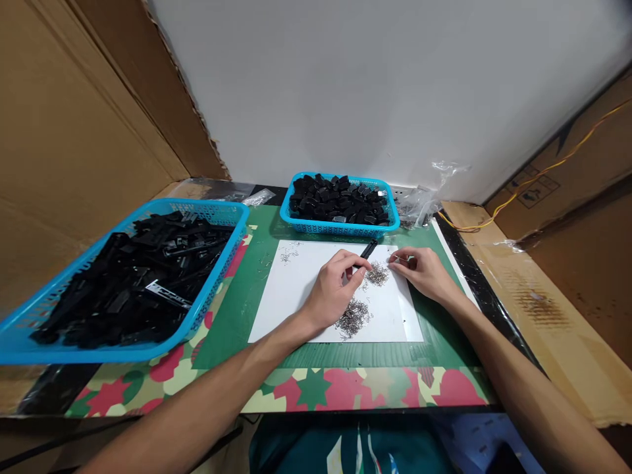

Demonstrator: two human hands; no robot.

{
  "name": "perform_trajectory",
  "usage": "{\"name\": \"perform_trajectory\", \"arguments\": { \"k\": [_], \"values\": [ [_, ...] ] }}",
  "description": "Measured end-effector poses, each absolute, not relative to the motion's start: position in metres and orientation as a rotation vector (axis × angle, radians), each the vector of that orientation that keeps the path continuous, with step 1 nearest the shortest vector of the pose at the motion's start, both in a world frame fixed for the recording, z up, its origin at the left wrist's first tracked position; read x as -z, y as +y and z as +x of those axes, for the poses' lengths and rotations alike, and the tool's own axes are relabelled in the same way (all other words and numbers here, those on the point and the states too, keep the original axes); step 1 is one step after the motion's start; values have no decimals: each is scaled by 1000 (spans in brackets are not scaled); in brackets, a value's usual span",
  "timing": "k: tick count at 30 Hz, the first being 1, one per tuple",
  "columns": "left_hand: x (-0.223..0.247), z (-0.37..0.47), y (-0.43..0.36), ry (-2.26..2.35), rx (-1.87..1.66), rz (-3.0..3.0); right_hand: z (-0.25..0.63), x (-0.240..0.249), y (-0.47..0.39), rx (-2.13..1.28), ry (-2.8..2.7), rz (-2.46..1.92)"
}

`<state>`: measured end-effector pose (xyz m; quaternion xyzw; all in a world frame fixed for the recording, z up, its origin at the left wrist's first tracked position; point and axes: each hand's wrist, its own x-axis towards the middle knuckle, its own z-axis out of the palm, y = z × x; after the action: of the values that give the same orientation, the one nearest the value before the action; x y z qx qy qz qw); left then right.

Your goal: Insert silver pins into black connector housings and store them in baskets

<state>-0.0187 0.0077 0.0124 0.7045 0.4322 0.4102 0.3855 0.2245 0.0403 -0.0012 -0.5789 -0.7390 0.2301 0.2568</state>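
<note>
My left hand (336, 284) is closed on a narrow black plastic part (368, 249), whose far end sticks out past the fingers. Just right of it, my right hand (419, 268) has thumb and fingertips pinched together, with a thin metal pin (401, 259) seeming to show at the tips. Between the hands lies a small pile of brassy metal pins (378, 274). A larger heap of darker metal pieces (353, 318) rests below my left hand. Both piles sit on a white sheet (291, 299), and a few loose bits (286, 254) are scattered at its upper left.
A blue basket (197, 327) of long black parts stands at the left. Another blue basket (340, 228), filled with small black pieces, is at the back. Clear plastic bags (419, 205) lie beside it. Cardboard walls (74, 118) flank the green mat (232, 316); a yellow cable (543, 171) hangs right.
</note>
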Motion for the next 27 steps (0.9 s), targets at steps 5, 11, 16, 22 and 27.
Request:
{"name": "perform_trajectory", "arguments": {
  "k": [5, 11, 16, 22, 27],
  "values": [
    [-12, -19, 7, 1095, -1035, 1794, 227, 3, 43, -621, -1983, -1537],
    [-12, -18, 6, 1100, -1033, 1796, 228, 4, 43, -640, -1978, -1552],
    [-13, -19, 6, 1109, -1039, 1805, 228, 3, 44, -603, -2050, -1548],
    [-13, -20, 5, 1113, -1034, 1816, 229, -2, 42, -614, -2037, -1538],
    [-13, -20, 5, 1105, -1030, 1824, 226, 0, 40, -610, -2001, -1579]
  ]
}}
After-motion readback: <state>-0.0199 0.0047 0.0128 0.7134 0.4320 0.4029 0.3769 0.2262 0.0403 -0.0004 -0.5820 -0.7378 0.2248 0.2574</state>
